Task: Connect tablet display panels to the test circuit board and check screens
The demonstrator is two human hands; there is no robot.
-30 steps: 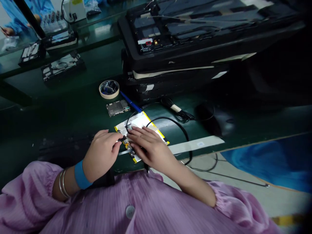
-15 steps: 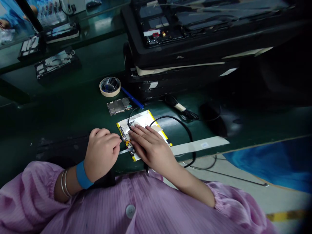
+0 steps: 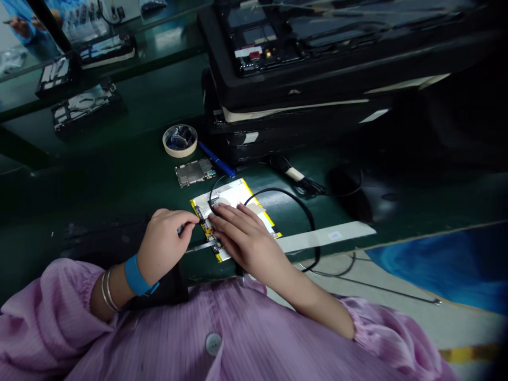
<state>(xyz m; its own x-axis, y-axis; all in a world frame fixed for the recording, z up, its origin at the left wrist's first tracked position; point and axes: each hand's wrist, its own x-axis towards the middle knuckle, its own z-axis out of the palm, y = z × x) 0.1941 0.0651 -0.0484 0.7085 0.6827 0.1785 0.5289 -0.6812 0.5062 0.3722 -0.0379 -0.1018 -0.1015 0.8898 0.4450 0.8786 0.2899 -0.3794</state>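
A flat white battery pack [image 3: 232, 190] edged in yellow tape lies at the table's front edge, with a narrow circuit strip [image 3: 206, 228] along its left side. My right hand [image 3: 250, 235] rests on it, fingers stretched out flat together, hiding its middle and lower right. My left hand [image 3: 169, 238] is at the pack's left edge. Its thumb and forefinger pinch close to the circuit strip; whatever is between them is too small to make out. A thin grey ribbon [image 3: 204, 246] sticks out leftward below that pinch. A black cable [image 3: 296, 198] loops from the pack to the right.
Behind the pack lie a circuit board [image 3: 195, 172], a blue pen [image 3: 217, 160] and a tape roll [image 3: 180, 152] holding small parts. Stacked black trays [image 3: 293, 114] stand at the back right. A bundled cable [image 3: 301, 182], a mouse [image 3: 349, 196] and a pale strip [image 3: 333, 235] are to the right.
My left hand's fingers have stretched from a curled fist into a fingertip pinch at the pack's left edge. My right hand has stayed in place on the pack.
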